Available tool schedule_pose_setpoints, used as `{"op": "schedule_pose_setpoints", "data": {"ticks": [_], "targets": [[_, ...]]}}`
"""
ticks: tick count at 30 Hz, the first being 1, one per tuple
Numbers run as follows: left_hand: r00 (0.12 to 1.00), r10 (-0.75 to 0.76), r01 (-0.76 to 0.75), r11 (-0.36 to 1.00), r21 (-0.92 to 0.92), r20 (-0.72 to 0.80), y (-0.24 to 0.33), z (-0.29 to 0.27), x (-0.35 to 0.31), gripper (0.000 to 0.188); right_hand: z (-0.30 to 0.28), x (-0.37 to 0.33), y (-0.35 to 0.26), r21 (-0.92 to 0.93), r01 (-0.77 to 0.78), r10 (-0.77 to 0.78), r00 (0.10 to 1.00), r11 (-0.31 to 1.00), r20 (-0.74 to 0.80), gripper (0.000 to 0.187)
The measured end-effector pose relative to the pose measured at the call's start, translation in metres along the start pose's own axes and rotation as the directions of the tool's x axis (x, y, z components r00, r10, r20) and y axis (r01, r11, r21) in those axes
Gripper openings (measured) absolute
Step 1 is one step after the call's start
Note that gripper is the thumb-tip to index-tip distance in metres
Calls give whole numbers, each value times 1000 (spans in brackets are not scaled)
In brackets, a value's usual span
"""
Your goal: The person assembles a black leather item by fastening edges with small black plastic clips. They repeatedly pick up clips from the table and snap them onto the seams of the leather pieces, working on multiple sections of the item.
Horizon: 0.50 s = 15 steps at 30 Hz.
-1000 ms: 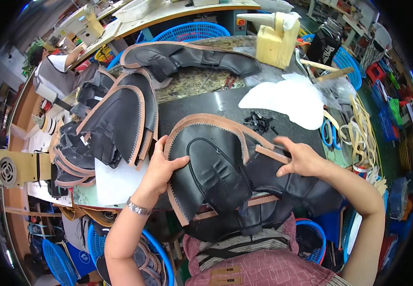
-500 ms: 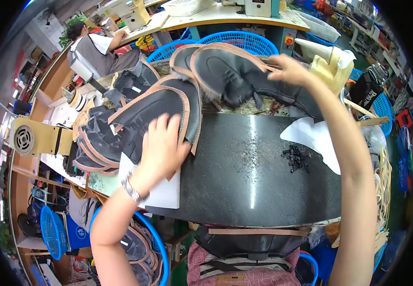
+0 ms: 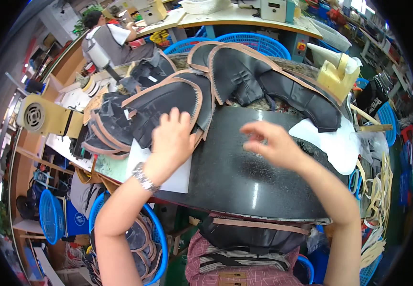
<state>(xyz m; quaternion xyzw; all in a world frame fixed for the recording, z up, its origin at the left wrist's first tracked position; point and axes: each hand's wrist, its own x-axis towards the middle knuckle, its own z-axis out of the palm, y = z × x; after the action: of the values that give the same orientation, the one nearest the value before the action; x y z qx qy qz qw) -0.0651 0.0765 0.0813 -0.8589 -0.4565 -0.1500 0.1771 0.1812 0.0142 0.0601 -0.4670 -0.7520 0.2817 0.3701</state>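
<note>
My left hand (image 3: 173, 140), with a metal watch at the wrist, lies with fingers stretched over the lower edge of a black shoe upper (image 3: 168, 97); it is open. That upper has a tan toothed rim and rests on a pile of similar pieces at the left. My right hand (image 3: 272, 144) hovers over the black curved board (image 3: 225, 181), fingers apart and nothing visible in them. Beyond the board another pair of black uppers (image 3: 237, 69) lies folded out toward the right. A white sheet (image 3: 175, 180) sits below my left hand.
A dark upper (image 3: 251, 236) lies across my lap. At the right are white sheet material (image 3: 342, 150), a yellow holder (image 3: 332, 78) and pale strips (image 3: 377, 190). Blue baskets (image 3: 161, 243) stand below left and behind the bench. A seated person (image 3: 108, 43) works at the far left.
My right hand has come back from the far uppers to above the board, moving left and nearer. The far uppers now lie spread out to the right. My left hand stays on its upper.
</note>
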Motion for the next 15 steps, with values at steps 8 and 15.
{"op": "schedule_pose_setpoints", "data": {"ticks": [8, 15], "targets": [[959, -27, -71, 941, -332, -282, -4, -58, -12, 9, 24, -71, -23, 474, -375, 359, 924, 796, 128, 40], [813, 195, 566, -44, -823, 548, 113, -17, -49, 9, 54, -115, -35, 901, -309, 640, 767, 305, 46, 49]]}}
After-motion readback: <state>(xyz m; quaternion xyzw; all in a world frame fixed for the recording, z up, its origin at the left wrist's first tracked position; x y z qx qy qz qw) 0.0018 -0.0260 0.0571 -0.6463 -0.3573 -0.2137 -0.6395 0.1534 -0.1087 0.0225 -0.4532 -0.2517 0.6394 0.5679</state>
